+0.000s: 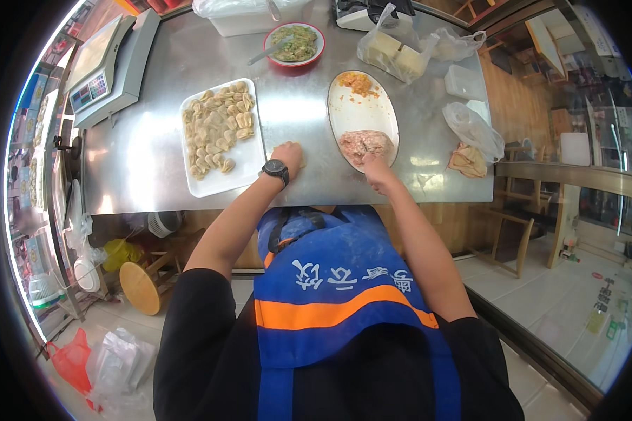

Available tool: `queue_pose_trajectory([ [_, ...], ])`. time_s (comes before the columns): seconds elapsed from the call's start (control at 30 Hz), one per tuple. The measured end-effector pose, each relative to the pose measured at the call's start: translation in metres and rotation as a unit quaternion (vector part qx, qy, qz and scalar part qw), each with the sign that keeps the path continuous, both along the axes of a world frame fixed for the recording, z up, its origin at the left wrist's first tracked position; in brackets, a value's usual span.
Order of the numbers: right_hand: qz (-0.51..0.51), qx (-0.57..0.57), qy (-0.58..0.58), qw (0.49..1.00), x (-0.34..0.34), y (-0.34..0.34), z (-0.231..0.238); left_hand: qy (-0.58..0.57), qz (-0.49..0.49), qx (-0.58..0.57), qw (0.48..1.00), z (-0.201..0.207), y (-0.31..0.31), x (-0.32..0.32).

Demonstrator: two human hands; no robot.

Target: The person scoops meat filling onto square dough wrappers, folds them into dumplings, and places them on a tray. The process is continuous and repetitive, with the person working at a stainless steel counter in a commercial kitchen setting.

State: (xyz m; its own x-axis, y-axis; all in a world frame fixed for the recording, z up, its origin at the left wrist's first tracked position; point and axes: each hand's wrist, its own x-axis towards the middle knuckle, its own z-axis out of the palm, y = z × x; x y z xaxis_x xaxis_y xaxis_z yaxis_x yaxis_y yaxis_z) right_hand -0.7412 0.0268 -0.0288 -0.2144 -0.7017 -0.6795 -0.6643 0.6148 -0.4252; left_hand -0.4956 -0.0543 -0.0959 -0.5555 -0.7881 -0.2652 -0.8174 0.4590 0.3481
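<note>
My left hand (pixel 288 154), with a black watch on its wrist, rests on the steel table (pixel 154 161) and cups a pale dumpling wrapper (pixel 300 156) just right of a white tray (pixel 249 165). The tray carries several folded dumplings (pixel 218 126). My right hand (pixel 378 172) reaches the near end of an oval white plate (pixel 364 116), its fingers closed near a mound of pink minced meat (pixel 364 144); whatever it holds is hidden. An orange filling (pixel 358 83) lies at the plate's far end.
A red bowl of green filling with a spoon (pixel 296 43) stands at the back. A weighing scale (pixel 102 70) occupies the left corner. Plastic bags (pixel 400 49) and a bag (pixel 474 130) lie at the right. A wooden stool (pixel 144 284) stands on the floor below.
</note>
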Motion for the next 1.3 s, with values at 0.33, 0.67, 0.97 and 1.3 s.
queue_pose_trajectory([
  [0.33, 0.116, -0.031, 0.149, 0.981, 0.028, 0.015, 0.025, 0.165, 0.113, 0.086, 0.976, 0.005, -0.016, 0.032],
  [0.67, -0.318, 0.183, -0.308, 0.878, -0.001, 0.013, -0.004, 0.083, 0.005, -0.008, 0.996, 0.011, 0.019, 0.026],
  [0.97, -0.018, -0.088, 0.070, 0.993, 0.008, 0.035, 0.008, -0.062, -0.061, 0.054, 0.995, 0.017, 0.005, 0.003],
  [1.3, -0.083, -0.164, -0.038, 0.982, -0.020, 0.050, -0.005, -0.055, -0.070, 0.048, 0.995, 0.033, 0.006, 0.004],
])
